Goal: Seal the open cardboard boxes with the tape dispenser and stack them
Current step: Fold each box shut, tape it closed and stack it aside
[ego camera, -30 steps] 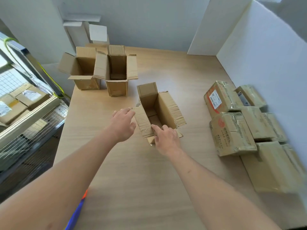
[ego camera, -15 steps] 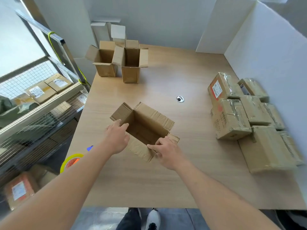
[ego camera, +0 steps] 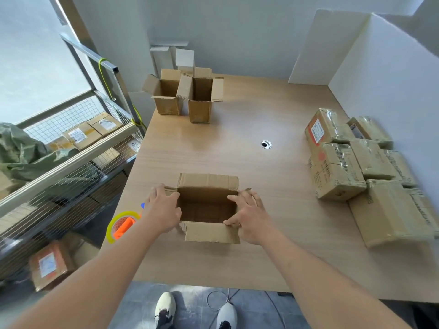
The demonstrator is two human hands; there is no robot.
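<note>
**Both hands on open box, near edge of table**

Left hand [ego camera: 164, 211] sits on the left side of the open cardboard box [ego camera: 209, 230], fingers bent over the left side flap & rim, thumb toward the opening. Looks like a grip on the flap/wall, though the flap is mostly hidden under the hand. Right hand [ego camera: 251, 216] mirrors it on the right side: index finger along the top rim, thumb down at the near right corner, pinching the box edge. Right side flap partly covered by fingers.

Box stands upright on the wooden table [ego camera: 273, 233], mouth up, inside empty as far as visible. Far flap stands up, near flap folded out & down toward the person.

Tape dispenser [ego camera: 122, 225] w/ yellow roll & orange body just left of the left forearm, at the table's left edge; partly hidden by the arm.

2 more open boxes [ego camera: 187, 97] at the far left corner of the table, touching each other, flaps up. Taped boxes [ego camera: 356, 167] grouped along the right side by the white wall, well apart from the box in hand. Small metal grommet [ego camera: 266, 144] in the tabletop btw the groups.

Wire shelving [ego camera: 71, 162] w/ parcels left of table. Person's shoes [ego camera: 165, 309] visible below the table edge.
</note>
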